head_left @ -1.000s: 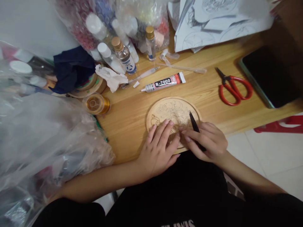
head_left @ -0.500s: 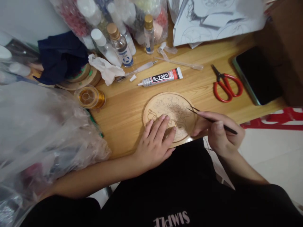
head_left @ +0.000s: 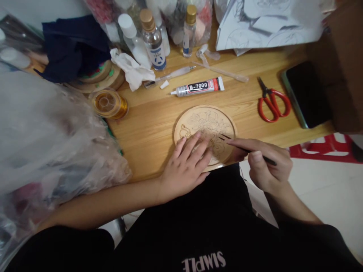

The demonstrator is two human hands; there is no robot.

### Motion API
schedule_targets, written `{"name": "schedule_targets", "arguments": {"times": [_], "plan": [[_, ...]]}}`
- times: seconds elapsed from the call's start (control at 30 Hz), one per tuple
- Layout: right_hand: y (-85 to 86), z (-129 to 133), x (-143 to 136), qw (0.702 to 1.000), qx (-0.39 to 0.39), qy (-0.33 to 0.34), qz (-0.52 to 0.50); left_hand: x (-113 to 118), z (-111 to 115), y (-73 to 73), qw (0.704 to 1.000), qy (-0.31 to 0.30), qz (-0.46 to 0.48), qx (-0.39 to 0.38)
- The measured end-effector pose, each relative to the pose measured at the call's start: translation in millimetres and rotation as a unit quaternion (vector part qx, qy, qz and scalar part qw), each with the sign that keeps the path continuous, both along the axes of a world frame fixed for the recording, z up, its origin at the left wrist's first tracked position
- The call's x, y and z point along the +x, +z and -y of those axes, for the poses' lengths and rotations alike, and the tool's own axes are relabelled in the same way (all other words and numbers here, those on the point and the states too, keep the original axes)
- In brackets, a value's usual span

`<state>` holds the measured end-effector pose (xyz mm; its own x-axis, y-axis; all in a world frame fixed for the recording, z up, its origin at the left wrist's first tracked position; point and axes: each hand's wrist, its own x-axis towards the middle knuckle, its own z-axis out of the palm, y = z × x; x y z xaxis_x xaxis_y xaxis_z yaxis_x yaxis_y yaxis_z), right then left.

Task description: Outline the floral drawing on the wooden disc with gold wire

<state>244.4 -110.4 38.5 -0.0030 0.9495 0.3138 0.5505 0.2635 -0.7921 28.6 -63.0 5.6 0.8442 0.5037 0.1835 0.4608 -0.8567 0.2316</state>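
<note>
A round wooden plate (head_left: 204,109) with a line drawing lies at the table's front edge. Part of the drawing at its left is outlined in gold-brown. My left hand (head_left: 185,166) rests flat on the plate's lower left, fingers slightly spread, holding nothing. In my right hand (head_left: 268,164) are dark tweezers (head_left: 244,149), their two tips parted over the right part of the drawing. Behind the plate lies a B-7000 glue tube (head_left: 198,87), with its small white cap (head_left: 164,84) beside the nozzle.
Red-handled pliers (head_left: 273,104) and a phone (head_left: 307,94) lie at the right. A spool of golden wire (head_left: 109,104) stands left, near a large plastic bag (head_left: 56,139). Bottles (head_left: 154,45), a pen-like tool (head_left: 172,75) and printed sheets (head_left: 263,26) are at the back.
The tweezers' tips have moved a little left and down over the drawing. My left hand stays on the plate. The whole view has shifted slightly.
</note>
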Motion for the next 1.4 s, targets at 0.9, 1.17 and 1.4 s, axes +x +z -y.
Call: {"name": "schedule_targets", "arguments": {"times": [0.9, 1.17, 1.4], "plan": [[-1.0, -18.0, -8.2, 0.995, -0.019, -0.008, 0.101, 0.3, -1.1, 1.6, 0.999, -0.014, -0.031, 0.027], [-2.9, -13.2, -5.8, 0.995, -0.056, -0.085, -0.001, 0.6, -1.2, 1.8, 1.000, -0.010, -0.022, 0.008], [-7.6, -4.4, -7.6, 0.987, -0.094, -0.112, -0.066, 0.2, -0.7, 1.6, 1.000, 0.004, 0.005, -0.019]]}}
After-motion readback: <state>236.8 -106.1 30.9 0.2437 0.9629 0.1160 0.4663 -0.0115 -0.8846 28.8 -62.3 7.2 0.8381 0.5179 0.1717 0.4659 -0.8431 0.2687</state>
